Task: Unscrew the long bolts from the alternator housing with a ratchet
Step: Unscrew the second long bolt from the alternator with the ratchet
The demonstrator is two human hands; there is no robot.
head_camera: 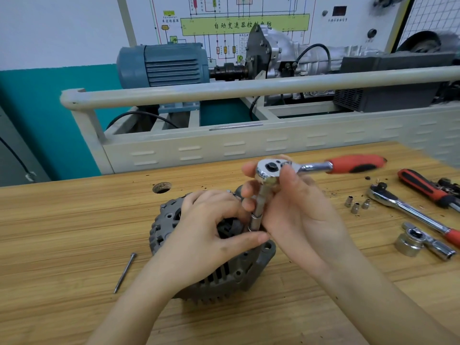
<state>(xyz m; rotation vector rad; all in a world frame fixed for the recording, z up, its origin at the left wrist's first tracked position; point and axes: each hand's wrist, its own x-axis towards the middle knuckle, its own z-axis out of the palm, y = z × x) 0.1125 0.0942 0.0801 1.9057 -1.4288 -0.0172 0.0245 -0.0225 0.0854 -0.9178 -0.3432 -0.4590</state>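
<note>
Bright, even indoor light falls from above, leaving only faint, soft shadows under the hands and tools on the bench [74, 220]. Small glints of glare sit on the chrome ratchet head [267, 170] in mid-frame and on the spare ratchet [408, 207] at right. The centre is fairly sharp. The red handle at upper right is smeared by motion blur. Wide-angle distortion bows the rail [224, 89] and softens the corners.
</note>
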